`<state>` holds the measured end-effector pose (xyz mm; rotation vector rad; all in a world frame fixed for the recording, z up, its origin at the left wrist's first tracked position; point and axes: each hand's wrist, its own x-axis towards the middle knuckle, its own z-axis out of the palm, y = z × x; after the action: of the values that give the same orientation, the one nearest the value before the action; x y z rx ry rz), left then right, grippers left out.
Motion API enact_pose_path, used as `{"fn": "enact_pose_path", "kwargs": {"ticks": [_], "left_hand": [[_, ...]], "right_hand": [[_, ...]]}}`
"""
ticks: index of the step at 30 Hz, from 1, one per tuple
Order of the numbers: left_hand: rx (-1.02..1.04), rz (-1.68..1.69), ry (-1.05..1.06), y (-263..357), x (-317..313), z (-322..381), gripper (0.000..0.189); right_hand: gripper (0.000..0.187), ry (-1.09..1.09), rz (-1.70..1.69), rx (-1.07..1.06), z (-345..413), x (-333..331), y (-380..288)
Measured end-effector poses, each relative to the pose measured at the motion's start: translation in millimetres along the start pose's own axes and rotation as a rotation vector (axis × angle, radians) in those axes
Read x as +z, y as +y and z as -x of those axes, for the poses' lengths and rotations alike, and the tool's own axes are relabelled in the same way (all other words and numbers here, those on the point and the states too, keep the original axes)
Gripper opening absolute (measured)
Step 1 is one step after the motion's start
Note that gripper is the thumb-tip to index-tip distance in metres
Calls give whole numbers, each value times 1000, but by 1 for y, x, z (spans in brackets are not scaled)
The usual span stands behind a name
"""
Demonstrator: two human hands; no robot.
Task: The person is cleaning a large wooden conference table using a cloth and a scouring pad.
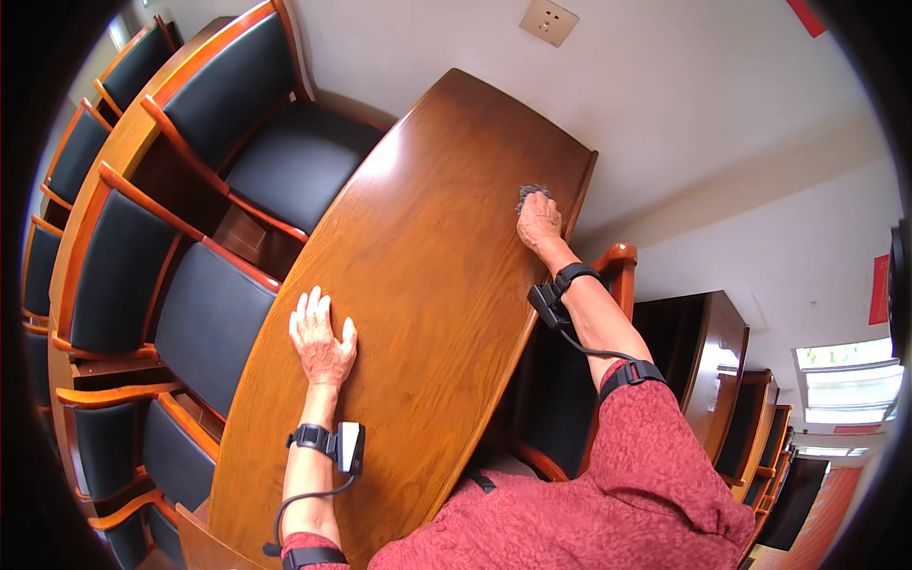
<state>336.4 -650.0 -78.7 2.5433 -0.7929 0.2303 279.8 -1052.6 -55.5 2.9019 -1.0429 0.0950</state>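
A long polished wooden table [420,285] runs diagonally in front of me. My right hand [539,222] reaches to its far right part, fingers closed over a dark grey cloth [531,192] pressed on the tabletop. Most of the cloth is hidden under the fingers. Near the table's left edge, my left hand [322,342] rests flat on the wood with its fingers spread, holding nothing. Each forearm wears a black strap with a small device and a cable.
Wooden chairs with black padded seats [214,320] line the table's left side. A chair [623,271] stands under my right arm. The far end meets a white wall [677,78] with a power socket [549,22]. More desks [712,370] extend at right.
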Motion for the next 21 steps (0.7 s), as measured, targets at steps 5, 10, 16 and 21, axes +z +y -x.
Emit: {"fn": "enact_pose_path", "kwargs": {"ticks": [5,10,16,21], "left_hand": [[19,-16,37,0,4,-2,50],[5,-38,51,-9,7,0,50],[14,4,89,-8,6,-2,47],[18,22,71,3,13,-3,48]], "right_hand": [[23,2,171,-54,81,-1,-10],[23,-22,231,-307,204,-20,-67],[17,97,317,-410,196,-22,-45],[13,158,233,-219,146,-10,-19]]}}
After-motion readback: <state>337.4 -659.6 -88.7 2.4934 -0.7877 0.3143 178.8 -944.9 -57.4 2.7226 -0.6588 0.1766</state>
